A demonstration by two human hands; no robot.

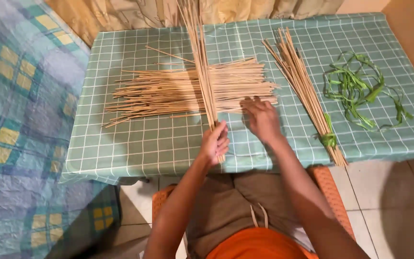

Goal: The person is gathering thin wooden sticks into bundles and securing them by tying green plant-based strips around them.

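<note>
The head camera shows the left hand clamped around a thin bunch of sticks, pale and straight, held upright near the table's front edge. The right hand lies flat, fingers spread, on the near end of a loose pile of sticks mid-table. A tied bundle and green strips lie toward the right edge.

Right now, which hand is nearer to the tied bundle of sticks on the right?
Right. The right hand rests on the loose stick pile, just left of the tied bundle; the left hand grips upright sticks farther left.
</note>
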